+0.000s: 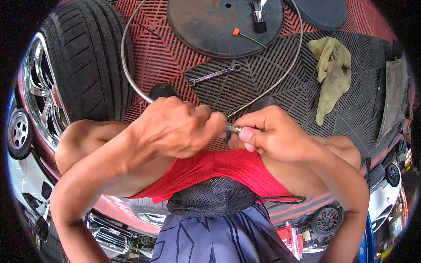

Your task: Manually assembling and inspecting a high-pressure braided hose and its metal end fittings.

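Note:
My left hand (180,127) is closed in a fist around one end of a thin silver hose (123,57); most of what lies inside the fist is hidden. Close beside it, my right hand (274,136) pinches a small metal fitting (237,129) between thumb and fingers. A short shiny piece bridges the gap between both hands. From the left fist the hose loops far forward, and its other side comes back down on the right to between my hands. Beyond them, a combination wrench (215,75) lies on the floor inside the loop.
A big tyre (87,57) on a chrome wheel stands at left. Ahead lies a round dark plate (197,26) bearing a black-ended metal tool (259,22) and an orange-tipped thin rod (236,32). A greenish cloth (335,65) rests on the grid floor tiles (280,87) at right.

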{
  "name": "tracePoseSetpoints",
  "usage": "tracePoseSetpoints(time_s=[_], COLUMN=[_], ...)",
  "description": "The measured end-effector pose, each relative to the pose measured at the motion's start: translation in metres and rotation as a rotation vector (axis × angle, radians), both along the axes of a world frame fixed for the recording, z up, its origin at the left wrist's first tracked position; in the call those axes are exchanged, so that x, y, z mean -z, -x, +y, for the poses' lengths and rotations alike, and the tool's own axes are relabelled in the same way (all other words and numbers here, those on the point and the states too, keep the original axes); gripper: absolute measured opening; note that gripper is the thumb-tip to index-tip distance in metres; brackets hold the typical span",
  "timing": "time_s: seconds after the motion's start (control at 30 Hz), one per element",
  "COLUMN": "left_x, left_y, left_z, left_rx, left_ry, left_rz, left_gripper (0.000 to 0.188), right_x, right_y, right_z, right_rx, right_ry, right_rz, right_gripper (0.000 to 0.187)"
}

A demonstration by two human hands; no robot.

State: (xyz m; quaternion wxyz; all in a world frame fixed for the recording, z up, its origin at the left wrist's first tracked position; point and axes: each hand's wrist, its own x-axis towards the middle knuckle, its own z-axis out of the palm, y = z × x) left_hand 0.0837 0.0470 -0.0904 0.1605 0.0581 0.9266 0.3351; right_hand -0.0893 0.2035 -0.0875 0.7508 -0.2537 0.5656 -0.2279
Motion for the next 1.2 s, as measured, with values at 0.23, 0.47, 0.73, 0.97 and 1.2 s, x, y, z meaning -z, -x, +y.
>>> tracePoseSetpoints(time_s=[0.23, 0.47, 0.73, 0.97, 1.2], left_x=[0.004, -0.001, 0.003, 0.000, -0.003], left_y=[-0.004, -0.001, 0.000, 0.004, 0.008], left_z=[0.006, 0.005, 0.004, 0.002, 0.004], left_rx=[0.093, 0.084, 0.097, 0.125, 0.019], left_ry=[-0.019, 0.030, 0.044, 0.072, 0.039], left_rz=[0.092, 0.112, 0.103, 0.022, -0.170], left_gripper=[0.022, 0.021, 0.023, 0.023, 0.024], right_x=[0.004, 0.003, -0.002, 0.003, 0.003], right_y=[0.004, 0.005, -0.007, -0.015, -0.016], right_z=[-0.005, -0.006, -0.003, 0.006, 0.002], right_rx=[0.028, -0.018, 0.017, 0.047, -0.075], right_ry=[-0.340, -0.254, 0.177, 0.536, 0.560], right_rz=[-0.339, -0.214, 0.184, 0.414, 0.528], right_gripper=[0.023, 0.021, 0.011, 0.003, 0.009])
